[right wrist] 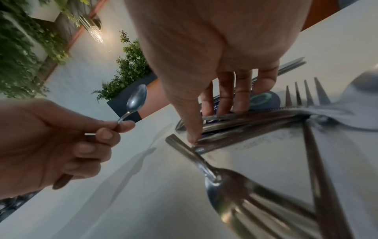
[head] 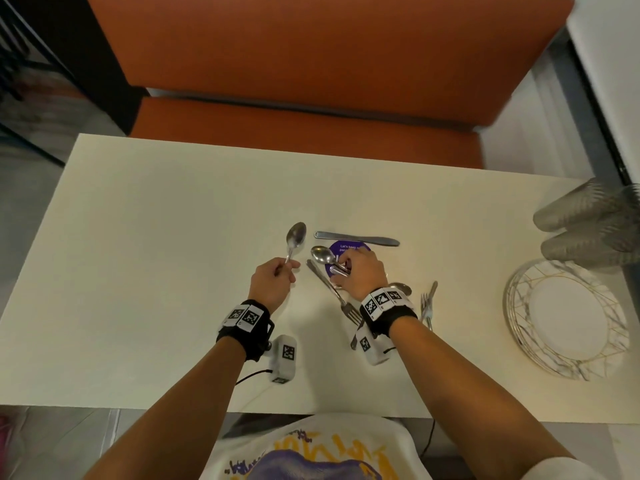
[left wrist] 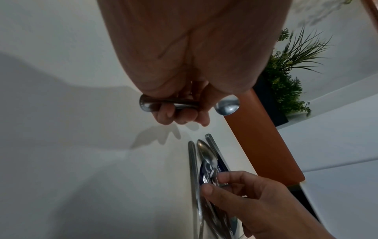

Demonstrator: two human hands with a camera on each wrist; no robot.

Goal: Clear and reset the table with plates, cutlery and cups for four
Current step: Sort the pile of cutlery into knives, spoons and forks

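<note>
The left hand (head: pixel 271 281) pinches the handle of a spoon (head: pixel 295 238) between thumb and forefinger, the other fingers curled under the handle, and holds it above the bench (head: pixel 173 237) with the bowl pointing toward the far edge. The right hand (head: pixel 358 271) is lowered on a small heap of cutlery near the middle of the bench; its thumb and fingers are closed around the handle of a second spoon (head: pixel 321 255), whose bowl points toward the left hand. In the right wrist view the thumb tip presses on the crossing handles, but which pieces exactly are in the grip I cannot tell, because the metal is blurred there.

The heap lies on a round purple sticker (head: pixel 343 249) with white letters. A knife (head: pixel 356 238) lies just beyond it, parallel to the far edge and apart from the hand. A fork (head: pixel 334 292) lies slanted beside the right hand, its tines toward the near edge, and passes under the right wrist. More forks (head: pixel 428 303) lie just right of that wrist.

At the right edge of the bench there is a stack of plates (head: pixel 564 320) with a marble and gold pattern. Behind it, toward the far right corner, grey cups (head: pixel 585 220) lie on their sides.
</note>
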